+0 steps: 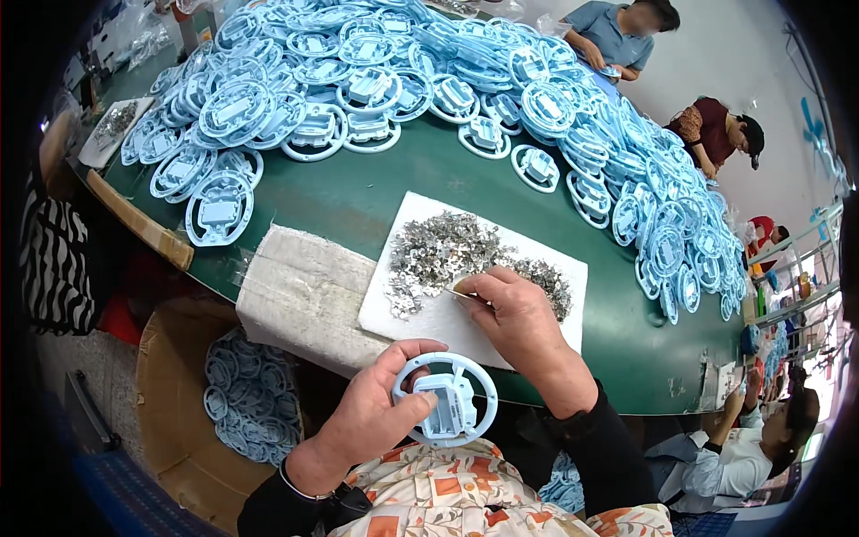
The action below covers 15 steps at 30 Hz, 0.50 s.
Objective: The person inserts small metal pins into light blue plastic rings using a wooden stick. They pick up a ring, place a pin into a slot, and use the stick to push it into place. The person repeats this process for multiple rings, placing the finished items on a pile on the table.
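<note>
My left hand (pixel 373 407) grips a light blue plastic toy steering wheel (pixel 488 394) above my lap, its hollow central housing facing up and my thumb on the housing. Over a white foam board (pixel 394 309), my right hand (pixel 519 318) pinches a thin metal tool (pixel 460 294), perhaps tweezers; the fingers hide most of it. The tool's tip is at the edge of a heap of small silvery metal pieces (pixel 438 251) spread on the board.
A big pile of similar blue wheels (pixel 546 107) covers the far side of the green table (pixel 358 201). Left of the board lies a whitish wrapped block (pixel 304 282). A cardboard box (pixel 170 394) below holds more wheels. Several co-workers (pixel 613 36) are around the table.
</note>
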Each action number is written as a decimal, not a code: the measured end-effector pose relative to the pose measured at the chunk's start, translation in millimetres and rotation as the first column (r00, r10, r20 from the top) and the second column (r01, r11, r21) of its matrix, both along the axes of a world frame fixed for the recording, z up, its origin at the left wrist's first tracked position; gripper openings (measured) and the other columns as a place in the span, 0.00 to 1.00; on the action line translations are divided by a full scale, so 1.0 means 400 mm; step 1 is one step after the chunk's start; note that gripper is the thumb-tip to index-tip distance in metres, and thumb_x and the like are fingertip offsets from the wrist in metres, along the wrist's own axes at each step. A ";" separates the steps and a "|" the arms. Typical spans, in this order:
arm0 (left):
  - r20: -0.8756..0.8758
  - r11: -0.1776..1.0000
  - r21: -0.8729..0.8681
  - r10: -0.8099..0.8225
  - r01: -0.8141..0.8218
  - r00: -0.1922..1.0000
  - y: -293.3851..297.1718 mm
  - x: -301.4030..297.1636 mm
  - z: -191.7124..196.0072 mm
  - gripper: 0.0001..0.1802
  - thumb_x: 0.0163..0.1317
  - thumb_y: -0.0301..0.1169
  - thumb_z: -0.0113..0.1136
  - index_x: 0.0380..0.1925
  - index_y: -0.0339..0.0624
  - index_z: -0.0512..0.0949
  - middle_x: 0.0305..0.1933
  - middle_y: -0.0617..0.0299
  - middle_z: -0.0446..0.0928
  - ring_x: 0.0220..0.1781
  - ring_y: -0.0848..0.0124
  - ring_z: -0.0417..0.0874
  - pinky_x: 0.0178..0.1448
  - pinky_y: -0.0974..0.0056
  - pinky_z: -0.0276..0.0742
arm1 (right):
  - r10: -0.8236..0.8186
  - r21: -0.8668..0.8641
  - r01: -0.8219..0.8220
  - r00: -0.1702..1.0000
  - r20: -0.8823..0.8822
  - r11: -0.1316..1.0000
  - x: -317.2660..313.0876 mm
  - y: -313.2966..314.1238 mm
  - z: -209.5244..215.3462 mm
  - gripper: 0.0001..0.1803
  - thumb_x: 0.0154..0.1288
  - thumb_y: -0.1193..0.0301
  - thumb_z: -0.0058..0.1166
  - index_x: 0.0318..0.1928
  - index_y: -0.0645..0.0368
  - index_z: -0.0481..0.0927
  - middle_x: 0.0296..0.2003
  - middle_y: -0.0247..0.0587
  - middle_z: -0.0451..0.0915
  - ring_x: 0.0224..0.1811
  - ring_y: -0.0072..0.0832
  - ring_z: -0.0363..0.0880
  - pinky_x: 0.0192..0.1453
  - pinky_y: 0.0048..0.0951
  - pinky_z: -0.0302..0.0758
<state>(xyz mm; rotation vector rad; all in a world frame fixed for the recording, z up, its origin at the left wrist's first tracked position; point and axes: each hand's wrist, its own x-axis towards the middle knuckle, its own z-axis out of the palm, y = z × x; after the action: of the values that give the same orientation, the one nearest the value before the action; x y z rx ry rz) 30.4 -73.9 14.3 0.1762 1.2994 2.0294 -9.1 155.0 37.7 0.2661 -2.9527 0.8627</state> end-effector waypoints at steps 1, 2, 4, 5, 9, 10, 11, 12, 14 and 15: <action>-0.012 1.000 -0.006 0.007 -0.007 1.000 0.003 -0.001 0.005 0.25 0.70 0.25 0.53 0.67 0.33 0.67 0.54 0.61 0.78 0.56 0.76 0.79 0.63 0.67 0.76 | 0.003 0.010 -0.003 1.000 0.010 1.000 -0.004 -0.001 -0.002 0.09 0.65 0.76 0.61 0.46 0.55 0.84 0.39 0.47 0.82 0.38 0.49 0.84 0.43 0.42 0.81; 0.003 1.000 -0.023 0.012 -0.012 1.000 0.008 -0.004 0.010 0.23 0.72 0.26 0.52 0.65 0.34 0.69 0.52 0.62 0.79 0.55 0.77 0.79 0.62 0.68 0.76 | 0.015 -0.016 -0.015 1.000 0.004 1.000 -0.006 0.003 -0.006 0.09 0.65 0.75 0.61 0.46 0.56 0.84 0.38 0.47 0.82 0.37 0.46 0.84 0.42 0.41 0.81; 0.033 0.998 -0.054 0.026 -0.024 0.999 0.018 -0.013 0.017 0.19 0.76 0.29 0.50 0.63 0.34 0.72 0.49 0.64 0.80 0.53 0.80 0.79 0.60 0.70 0.76 | 0.040 -0.064 -0.041 0.999 -0.008 0.997 -0.009 0.016 -0.015 0.08 0.67 0.74 0.61 0.45 0.57 0.84 0.35 0.45 0.82 0.34 0.39 0.84 0.40 0.37 0.79; 0.022 0.998 -0.066 0.016 -0.014 1.000 0.021 -0.016 0.016 0.17 0.77 0.30 0.49 0.61 0.34 0.73 0.48 0.65 0.80 0.52 0.81 0.79 0.58 0.70 0.76 | 0.008 -0.176 0.009 0.995 0.095 0.984 -0.008 0.021 -0.008 0.07 0.67 0.73 0.62 0.45 0.58 0.84 0.34 0.42 0.82 0.33 0.33 0.81 0.39 0.34 0.78; -0.007 0.996 -0.087 -0.008 0.008 1.000 0.053 -0.025 0.001 0.15 0.81 0.33 0.48 0.58 0.35 0.76 0.44 0.66 0.80 0.47 0.83 0.80 0.51 0.73 0.77 | 0.008 -0.509 0.215 0.917 0.400 0.834 0.019 0.055 0.032 0.09 0.70 0.69 0.63 0.44 0.61 0.84 0.32 0.29 0.80 0.33 0.16 0.71 0.37 0.23 0.71; -0.011 0.996 -0.089 -0.007 0.006 1.000 0.063 -0.024 -0.003 0.15 0.81 0.33 0.48 0.58 0.35 0.76 0.44 0.66 0.80 0.46 0.83 0.80 0.50 0.74 0.77 | 0.033 -0.571 0.254 0.896 0.443 0.780 0.028 0.066 0.033 0.09 0.71 0.69 0.63 0.44 0.62 0.84 0.31 0.26 0.80 0.34 0.13 0.69 0.38 0.21 0.70; -0.029 0.995 -0.102 -0.008 0.005 1.000 0.069 -0.025 -0.004 0.16 0.81 0.33 0.49 0.58 0.35 0.76 0.44 0.66 0.81 0.45 0.83 0.81 0.50 0.74 0.78 | 0.054 -0.631 0.284 0.886 0.461 0.721 0.035 0.077 0.023 0.09 0.70 0.68 0.64 0.43 0.61 0.85 0.32 0.22 0.79 0.33 0.12 0.69 0.38 0.20 0.69; -0.046 0.993 -0.114 -0.009 0.004 0.999 0.076 -0.028 -0.004 0.16 0.81 0.33 0.49 0.59 0.35 0.75 0.45 0.65 0.81 0.45 0.82 0.81 0.50 0.73 0.78 | 0.056 -0.636 0.288 0.884 0.463 0.716 0.040 0.086 0.023 0.10 0.70 0.67 0.65 0.43 0.61 0.85 0.32 0.23 0.79 0.33 0.12 0.69 0.38 0.19 0.69; -0.045 0.993 -0.116 -0.005 0.000 0.999 0.086 -0.029 0.001 0.16 0.81 0.33 0.49 0.60 0.34 0.75 0.46 0.64 0.81 0.45 0.82 0.82 0.51 0.73 0.79 | 0.060 -0.644 0.303 0.877 0.477 0.703 0.052 0.100 0.019 0.10 0.69 0.67 0.65 0.43 0.61 0.85 0.31 0.23 0.78 0.33 0.12 0.68 0.37 0.19 0.68; -0.032 0.994 -0.105 0.001 -0.005 0.999 0.092 -0.028 0.011 0.17 0.80 0.33 0.49 0.60 0.33 0.74 0.47 0.63 0.82 0.45 0.81 0.82 0.52 0.72 0.80 | 0.022 -0.601 0.307 0.879 0.477 0.738 0.057 0.105 0.021 0.11 0.68 0.66 0.66 0.42 0.61 0.85 0.31 0.23 0.78 0.32 0.12 0.68 0.36 0.20 0.68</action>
<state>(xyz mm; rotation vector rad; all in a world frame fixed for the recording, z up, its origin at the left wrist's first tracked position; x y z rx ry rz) 19.3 -37.1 18.7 0.1590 1.4232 1.9627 13.7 196.9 45.9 -0.2511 -2.6989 2.1095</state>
